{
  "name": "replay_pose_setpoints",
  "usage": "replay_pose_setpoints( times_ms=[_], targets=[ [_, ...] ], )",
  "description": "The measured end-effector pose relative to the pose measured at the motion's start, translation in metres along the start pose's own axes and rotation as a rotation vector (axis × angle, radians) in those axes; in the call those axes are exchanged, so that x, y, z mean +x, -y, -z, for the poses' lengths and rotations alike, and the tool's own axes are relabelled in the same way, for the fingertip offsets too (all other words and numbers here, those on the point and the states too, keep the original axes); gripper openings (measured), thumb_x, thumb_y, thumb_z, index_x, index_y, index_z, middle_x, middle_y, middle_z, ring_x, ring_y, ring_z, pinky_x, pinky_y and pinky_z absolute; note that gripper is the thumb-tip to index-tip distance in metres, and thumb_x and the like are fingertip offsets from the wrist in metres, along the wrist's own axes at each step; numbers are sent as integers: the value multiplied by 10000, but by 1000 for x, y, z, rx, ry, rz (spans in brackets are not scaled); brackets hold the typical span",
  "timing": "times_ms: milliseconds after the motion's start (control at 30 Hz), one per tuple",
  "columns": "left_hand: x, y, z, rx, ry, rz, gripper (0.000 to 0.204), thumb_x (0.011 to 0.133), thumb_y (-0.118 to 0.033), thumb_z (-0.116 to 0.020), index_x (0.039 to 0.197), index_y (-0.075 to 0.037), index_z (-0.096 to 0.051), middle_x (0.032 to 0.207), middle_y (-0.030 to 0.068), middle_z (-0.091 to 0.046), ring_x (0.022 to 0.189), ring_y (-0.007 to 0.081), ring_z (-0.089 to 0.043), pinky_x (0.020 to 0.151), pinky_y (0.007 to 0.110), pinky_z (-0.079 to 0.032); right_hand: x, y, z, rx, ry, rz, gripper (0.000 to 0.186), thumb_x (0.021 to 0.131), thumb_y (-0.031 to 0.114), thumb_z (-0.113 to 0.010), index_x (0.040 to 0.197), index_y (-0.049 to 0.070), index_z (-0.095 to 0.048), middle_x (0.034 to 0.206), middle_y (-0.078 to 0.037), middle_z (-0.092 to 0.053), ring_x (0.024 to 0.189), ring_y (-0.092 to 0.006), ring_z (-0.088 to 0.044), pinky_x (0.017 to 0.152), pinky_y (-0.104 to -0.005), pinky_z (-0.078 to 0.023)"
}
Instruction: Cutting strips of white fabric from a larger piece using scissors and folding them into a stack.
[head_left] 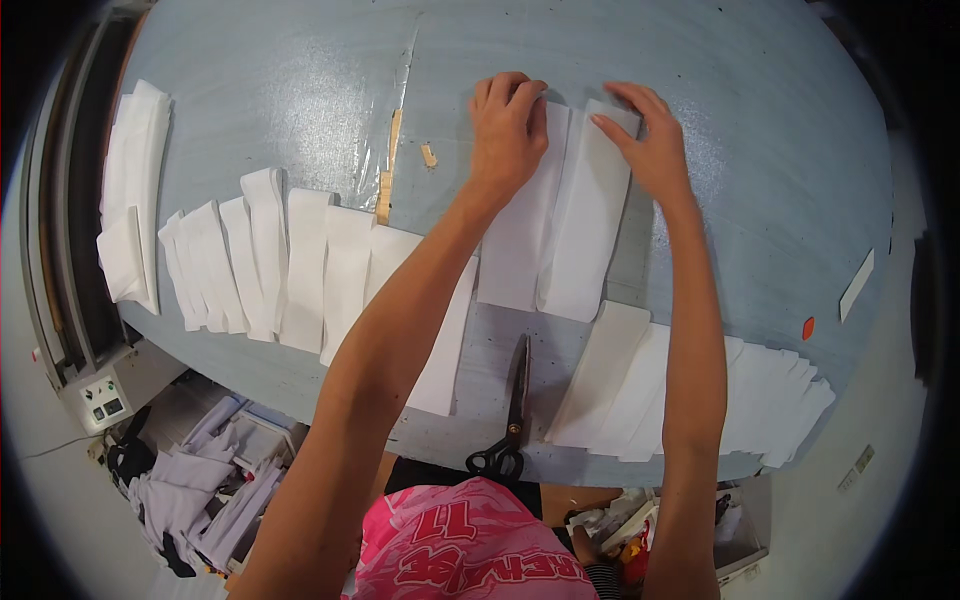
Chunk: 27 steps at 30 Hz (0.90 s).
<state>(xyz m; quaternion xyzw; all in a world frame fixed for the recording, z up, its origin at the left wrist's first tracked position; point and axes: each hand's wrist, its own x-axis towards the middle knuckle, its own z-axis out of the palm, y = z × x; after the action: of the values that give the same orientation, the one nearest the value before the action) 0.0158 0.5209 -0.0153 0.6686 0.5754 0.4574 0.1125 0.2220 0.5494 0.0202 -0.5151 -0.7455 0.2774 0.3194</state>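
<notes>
Two long white fabric-like strips lie side by side on the blue-grey table (pixel 780 170), the left one (pixel 515 250) and the right one (pixel 585 220). My left hand (pixel 510 130) has curled fingers at the top end of the left strip, gripping its edge. My right hand (pixel 650 140) is over the top of the right strip, thumb resting on it and fingers apart. Rows of similar white strips lie at the left (pixel 305 270) and lower right (pixel 710 390). Black scissors (pixel 515 420) lie between the rows, below my hands.
A taller white stack (pixel 130 180) sits at the table's left end, beside a dark rail-like fixture with a switch box (pixel 105 400). A small orange piece (pixel 808 328) and a white sliver (pixel 856 287) lie at the right. Bins of fabric (pixel 200 490) are under the near edge.
</notes>
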Motion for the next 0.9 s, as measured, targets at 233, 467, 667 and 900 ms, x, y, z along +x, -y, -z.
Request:
replay_pose_setpoints(
  times_ms=[233,467,667,900],
  targets=[
    [-8,-26,63,268,332,-273,529,982,-215,-636,1488,-119,-517,1613,155,-396,1508,375,-328,1199,586,-237,-73,31,-23,-492,-34,114,579,1064,331,-503,1567,57,-411,1670,-144,-316,1551,-362,-262,1247,-545,-179],
    [-16,-10,68,332,422,-249,641,1039,-397,-550,1604,-149,-376,1705,151,-223,1570,373,-204,1246,592,-144,-65,32,-24,-459,-27,155,598,1064,326,-497,1596,81,-370,1683,-142,-291,1568,-339,-231,1261,-551,-138],
    [-23,-5,60,256,343,-160,612,1037,-429,-540,1564,-137,-431,1673,171,-284,1538,395,-267,1216,621,-203,-69,35,-22,-383,14,155,605,1055,343,-522,1585,84,-387,1682,-145,-290,1568,-344,-226,1261,-562,-132],
    [-33,9,76,318,644,-401,658,1017,-502,-535,1567,-155,-431,1669,119,-323,1543,347,-278,1257,564,-187,-113,66,-21,-361,228,178,1039,728,568,-848,1575,141,-424,1662,-152,-315,1564,-358,-227,1267,-577,-122]
  ],
)
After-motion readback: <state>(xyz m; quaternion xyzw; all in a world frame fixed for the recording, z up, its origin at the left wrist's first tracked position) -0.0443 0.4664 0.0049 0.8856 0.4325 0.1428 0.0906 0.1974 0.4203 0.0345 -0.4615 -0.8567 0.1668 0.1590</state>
